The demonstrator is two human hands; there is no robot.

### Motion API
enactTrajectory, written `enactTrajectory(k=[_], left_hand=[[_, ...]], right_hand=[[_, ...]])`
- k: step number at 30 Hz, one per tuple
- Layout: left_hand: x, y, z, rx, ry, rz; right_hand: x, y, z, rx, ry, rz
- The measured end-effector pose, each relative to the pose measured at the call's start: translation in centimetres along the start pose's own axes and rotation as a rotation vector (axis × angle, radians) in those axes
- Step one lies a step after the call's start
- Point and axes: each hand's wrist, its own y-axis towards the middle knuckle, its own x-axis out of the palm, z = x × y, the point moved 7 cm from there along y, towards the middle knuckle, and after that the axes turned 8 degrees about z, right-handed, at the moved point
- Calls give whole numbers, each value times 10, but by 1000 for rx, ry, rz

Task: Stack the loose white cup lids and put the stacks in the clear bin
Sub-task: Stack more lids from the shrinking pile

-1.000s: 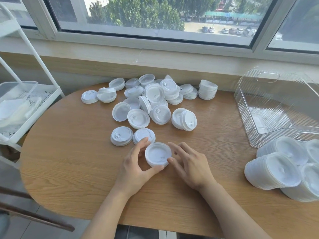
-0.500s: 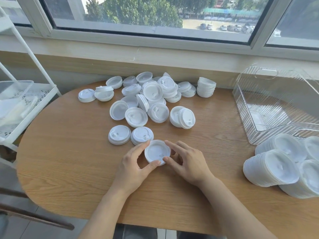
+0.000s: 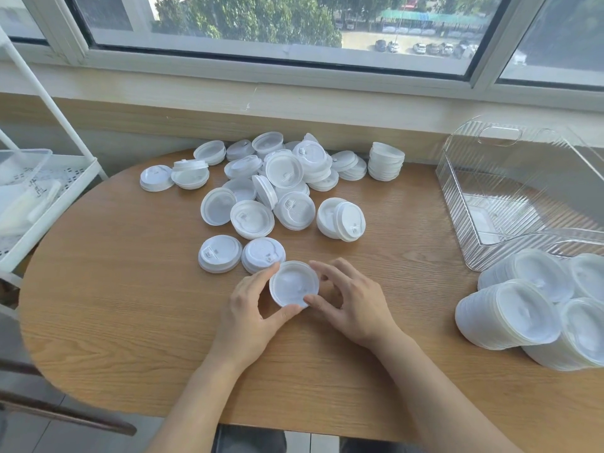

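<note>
Near the table's (image 3: 98, 289) front edge, I see my left hand (image 3: 245, 315) and right hand (image 3: 356, 305) pinching a small lid stack (image 3: 293, 283), possibly several lids deep; the clear bin (image 3: 523, 204) sits far right.

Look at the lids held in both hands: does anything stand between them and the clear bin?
Partly. The held lids sit between the left hand and right hand. Finished stacks lie on their sides before the clear bin, near its front edge. The bare table leaves a direct route open.
</note>
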Motion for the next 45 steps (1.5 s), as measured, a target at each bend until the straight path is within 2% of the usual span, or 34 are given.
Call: enactTrajectory(k=[4,7,10,22,31,35,39,45], left_hand=[[-1,0,-2,-14,8,-17],[-1,1,-4,-24,-13,-25],[0,2,-5,-20,7,-27],[0,5,-1,27,28,-20],[0,4,1,24,12,-22],[0,3,0,19,8,-23],[1,3,-2,13,9,-31],[1,3,-2,12,10,-34]], right_hand=[[-23,10,23,145,123,344],[-26,19,59,356,182,440],[-23,33,80,427,184,388],[-4,72,86,380,46,185],[-18,56,74,344,208,306],[-17,36,57,272,262,263],[-9,21,42,160,194,170],[-20,19,39,219,138,248]])
